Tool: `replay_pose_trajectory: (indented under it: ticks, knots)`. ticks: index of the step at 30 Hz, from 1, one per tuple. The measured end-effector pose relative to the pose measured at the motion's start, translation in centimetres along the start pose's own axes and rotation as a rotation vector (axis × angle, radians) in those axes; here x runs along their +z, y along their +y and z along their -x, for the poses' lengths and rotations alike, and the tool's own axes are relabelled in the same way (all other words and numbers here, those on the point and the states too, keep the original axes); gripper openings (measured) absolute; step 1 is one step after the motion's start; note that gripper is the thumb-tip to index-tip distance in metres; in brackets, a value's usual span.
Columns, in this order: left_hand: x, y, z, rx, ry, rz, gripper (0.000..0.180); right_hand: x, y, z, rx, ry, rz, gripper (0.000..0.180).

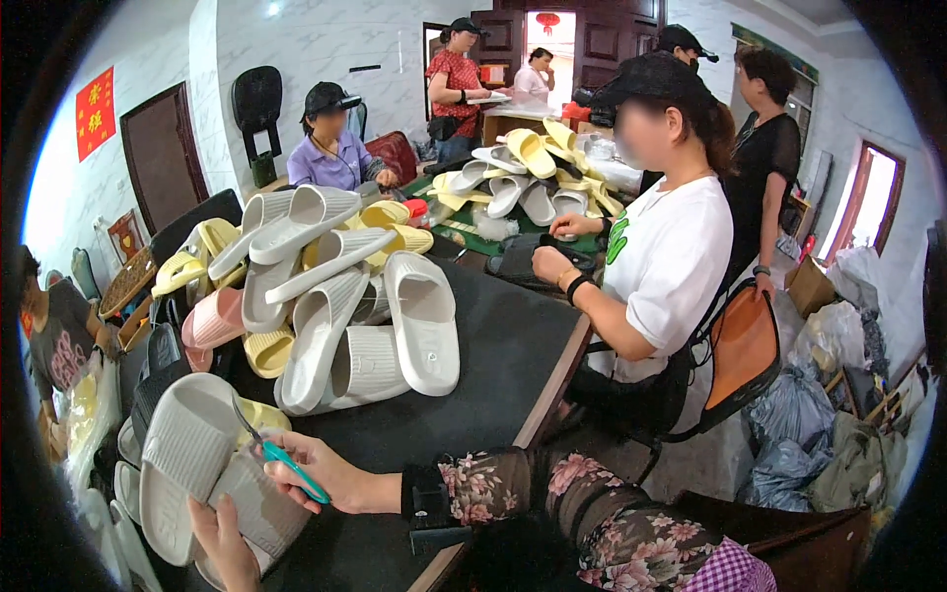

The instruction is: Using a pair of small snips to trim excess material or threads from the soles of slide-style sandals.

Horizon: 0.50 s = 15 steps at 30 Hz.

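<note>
Head view: my left hand (227,545) pinches the gray slippers (185,439) at the near left of the table (503,360), tops toward me, likely for steadiness; my right hand (335,474) is wrapped round teal-handled snips (280,457), tip beside a slipper's edge, presumably angled for reach.

Walls (326,44): pale, grey-veined, marble-like. To my left, a red poster (96,113) beside a brown door (166,143). At the rear, dark wooden doors (617,39) stand open, bright light beyond. Far right: a brown-framed opening (870,202), also bright. Bench (503,350): black top, wooden edge. Near it, an orange-backed chair (742,345) on greyish floor (698,469); plastic bags (792,409) heaped rightward.
</note>
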State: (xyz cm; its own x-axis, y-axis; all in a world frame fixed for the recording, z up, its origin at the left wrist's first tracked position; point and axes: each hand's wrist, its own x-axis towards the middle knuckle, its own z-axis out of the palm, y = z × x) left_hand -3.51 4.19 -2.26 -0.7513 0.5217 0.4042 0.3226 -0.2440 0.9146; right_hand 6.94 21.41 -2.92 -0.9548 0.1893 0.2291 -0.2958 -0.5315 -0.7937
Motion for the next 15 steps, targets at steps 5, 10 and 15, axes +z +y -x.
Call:
replay_pose_trajectory:
  ticks: [5,10,15]
  knots:
    - [-0.3,0.4,0.1,0.009,0.108,-0.171,0.047,-0.3,-0.2,0.0,0.035,0.045,0.032,0.044]
    - [-0.5,-0.1,-0.1,0.056,0.086,-0.246,0.047,-0.8,-0.3,0.0,0.019,-0.019,0.130,0.048]
    - [-1.6,0.1,-0.1,0.126,0.225,-0.476,0.033,-0.5,0.3,-0.3,0.002,-0.066,0.278,0.049]
